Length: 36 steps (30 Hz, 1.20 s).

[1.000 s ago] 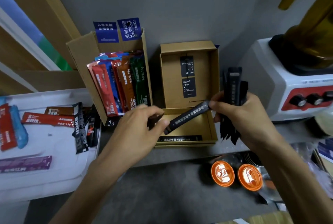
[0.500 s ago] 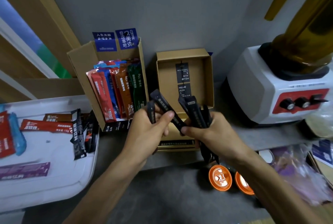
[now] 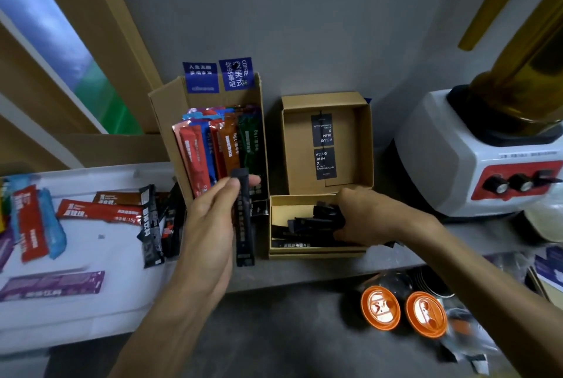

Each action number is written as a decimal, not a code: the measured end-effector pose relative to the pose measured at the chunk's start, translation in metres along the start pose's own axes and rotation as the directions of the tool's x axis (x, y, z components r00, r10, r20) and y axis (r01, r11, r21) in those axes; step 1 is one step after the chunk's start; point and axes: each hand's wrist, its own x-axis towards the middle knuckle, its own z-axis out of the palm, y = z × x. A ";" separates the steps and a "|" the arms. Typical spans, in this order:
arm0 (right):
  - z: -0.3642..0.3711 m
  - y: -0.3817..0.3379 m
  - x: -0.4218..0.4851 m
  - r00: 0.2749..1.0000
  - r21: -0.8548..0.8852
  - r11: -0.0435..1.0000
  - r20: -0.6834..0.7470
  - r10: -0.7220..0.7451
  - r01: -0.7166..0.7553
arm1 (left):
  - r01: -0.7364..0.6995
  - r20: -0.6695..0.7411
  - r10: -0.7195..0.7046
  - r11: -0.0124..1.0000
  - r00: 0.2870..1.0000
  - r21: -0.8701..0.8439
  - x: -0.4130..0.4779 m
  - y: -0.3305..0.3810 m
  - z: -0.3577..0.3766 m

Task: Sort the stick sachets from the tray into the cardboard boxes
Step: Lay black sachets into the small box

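- Left hand pinches one black sachet near its top, thumb on one side, fingers on the other. The other fingers are loosely spread.
- The black sachet hangs upright in front of the tall box, just left of the low box and above the tabletop.
- Right hand reaches into the low box, fingers curled round a bundle of black sachets. The bundle lies roughly flat, ends pointing left.
- More black sachets lie on the low box's floor under the bundle.
- The low box's lid stands open at the back, dark labels on its inner face.
- The tall box holds coloured sachets standing on end: red, blue, brown, green. Blue cards stick up behind them.
- A white tray sits at the left.
- Loose on the tray: a red sachet, a purple sachet, blue and brown ones, and black ones at the right edge, beside the tall box.
- Blender at the right, well apart from the boxes.
- Two orange lids below the tabletop edge, near the right forearm.
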 end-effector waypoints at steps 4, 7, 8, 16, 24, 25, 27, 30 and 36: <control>0.007 0.000 0.004 0.999 -0.024 0.999 -0.023 0.022 -0.023 | 0.014 -0.051 -0.013 1.000 0.999 0.019 -0.003 0.007 -0.003; 0.010 0.003 0.005 0.999 -0.014 0.999 -0.040 0.036 -0.037 | 0.043 -0.059 -0.044 0.999 0.997 -0.013 -0.003 0.009 -0.006; 0.011 0.004 0.005 0.998 -0.017 0.999 -0.043 0.036 -0.037 | 0.030 -0.062 -0.029 1.000 0.998 0.008 -0.003 0.010 -0.006; -0.008 0.006 -0.035 0.981 0.718 0.687 -0.191 0.038 0.113 | -0.167 -0.016 0.172 0.972 0.985 0.167 -0.005 0.013 -0.010; 0.010 0.011 -0.044 0.951 0.820 0.549 -0.278 0.132 0.164 | -0.022 0.105 0.011 0.994 0.994 0.108 -0.004 -0.008 0.022; 0.012 0.014 -0.042 0.948 0.828 0.539 -0.278 0.158 0.154 | 0.022 0.117 -0.033 0.995 0.993 0.099 -0.003 -0.011 0.023; 0.016 0.018 -0.038 0.949 0.835 0.537 -0.255 0.184 0.120 | 0.105 0.142 -0.116 0.991 0.983 0.080 -0.002 -0.019 0.027; 0.018 0.022 -0.033 0.948 0.800 0.596 -0.236 0.215 0.064 | 0.181 0.162 -0.187 0.982 0.969 0.053 0.001 -0.027 0.031; 0.011 0.040 -0.031 0.957 0.774 0.633 -0.169 0.235 -0.018 | -0.162 0.259 0.024 0.834 0.966 0.527 -0.002 -0.039 0.017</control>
